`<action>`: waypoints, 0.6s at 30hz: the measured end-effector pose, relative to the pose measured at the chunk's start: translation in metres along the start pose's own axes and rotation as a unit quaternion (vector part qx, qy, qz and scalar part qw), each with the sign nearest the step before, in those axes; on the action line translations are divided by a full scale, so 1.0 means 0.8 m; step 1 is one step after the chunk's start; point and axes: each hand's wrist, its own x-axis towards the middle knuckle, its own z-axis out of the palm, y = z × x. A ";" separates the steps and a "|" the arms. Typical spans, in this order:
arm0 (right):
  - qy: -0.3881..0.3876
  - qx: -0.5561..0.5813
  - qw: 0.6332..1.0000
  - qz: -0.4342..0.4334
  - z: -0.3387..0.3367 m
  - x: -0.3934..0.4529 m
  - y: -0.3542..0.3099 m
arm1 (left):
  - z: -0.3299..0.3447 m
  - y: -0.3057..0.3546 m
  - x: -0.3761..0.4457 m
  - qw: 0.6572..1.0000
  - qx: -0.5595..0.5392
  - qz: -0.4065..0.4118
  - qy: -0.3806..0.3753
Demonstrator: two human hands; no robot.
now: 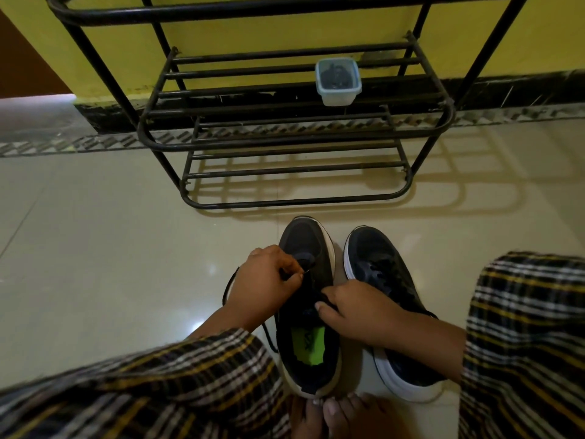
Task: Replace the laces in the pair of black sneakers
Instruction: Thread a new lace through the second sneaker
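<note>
Two black sneakers with white soles stand side by side on the floor, toes pointing away from me. The left sneaker [308, 312] has a green insole and a black lace [267, 335] trailing off its left side. My left hand [262, 286] pinches the lace near the lower eyelets. My right hand [351, 312] pinches the lace at the tongue, its wrist lying across the right sneaker [380, 267]. The right sneaker's lacing is partly hidden by that arm.
A black metal shoe rack [285, 144] stands just beyond the sneakers against a yellow wall. A clear plastic box [338, 81] with dark contents sits on its middle shelf. My plaid-clad knees flank the shoes, and my bare toes [332, 410] touch the left sneaker's heel.
</note>
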 end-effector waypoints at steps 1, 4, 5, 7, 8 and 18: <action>0.000 0.000 1.000 0.000 0.000 0.000 0.000 | 0.000 0.000 0.001 1.000 -0.006 -0.001 -0.004; 0.002 0.011 1.000 0.003 0.000 0.000 0.001 | 0.001 -0.002 0.001 0.999 -0.036 -0.012 -0.015; 0.000 0.012 1.000 0.006 0.000 -0.001 0.001 | 0.001 -0.002 0.001 0.999 -0.039 -0.013 -0.014; -0.005 0.007 1.000 0.008 -0.001 -0.001 0.000 | 0.002 -0.001 0.000 0.999 -0.045 -0.010 -0.008; -0.008 0.003 1.000 0.008 -0.002 -0.001 0.000 | 0.003 -0.001 -0.001 0.999 -0.053 -0.011 -0.006; -0.019 -0.030 0.999 -0.002 -0.006 -0.001 -0.005 | 0.013 0.001 -0.005 0.995 -0.098 -0.030 -0.014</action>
